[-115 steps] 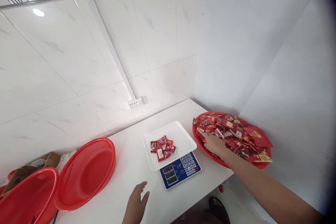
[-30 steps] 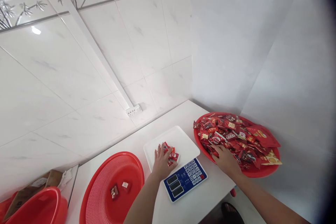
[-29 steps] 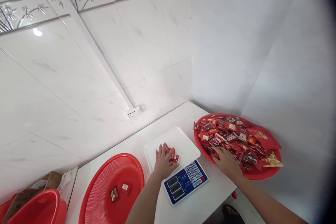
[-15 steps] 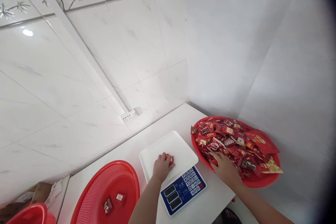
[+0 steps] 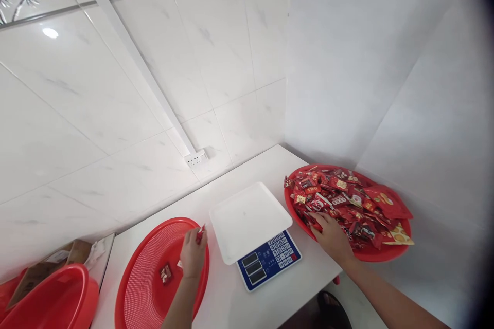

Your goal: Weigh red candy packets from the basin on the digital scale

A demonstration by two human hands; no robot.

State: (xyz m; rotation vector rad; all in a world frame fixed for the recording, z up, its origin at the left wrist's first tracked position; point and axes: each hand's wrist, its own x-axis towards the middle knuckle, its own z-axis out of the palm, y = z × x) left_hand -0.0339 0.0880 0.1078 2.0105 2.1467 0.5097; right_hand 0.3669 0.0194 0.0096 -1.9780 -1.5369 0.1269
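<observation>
My left hand (image 5: 192,254) is closed on red candy packets (image 5: 200,234) and hovers over the right rim of a red mesh basket (image 5: 142,288). A red packet (image 5: 166,272) lies inside that basket. The white pan of the scale (image 5: 249,218) is bare, with its blue keypad (image 5: 266,262) in front. My right hand (image 5: 330,234) rests on the near edge of a red tray (image 5: 386,254) heaped with red candy packets (image 5: 343,200); its fingers curl over the packets, and what they grip is hidden.
A red basin (image 5: 50,298) sits at the far left beside a cardboard box (image 5: 50,262). A wall socket (image 5: 195,158) is mounted behind the white table (image 5: 231,308). Tiled walls close in the back and right. A sandalled foot (image 5: 328,303) shows below the table edge.
My left hand gathered the remaining packets off the scale pan and carried them left to the mesh basket. The pan now holds nothing. My right hand stayed at the tray.
</observation>
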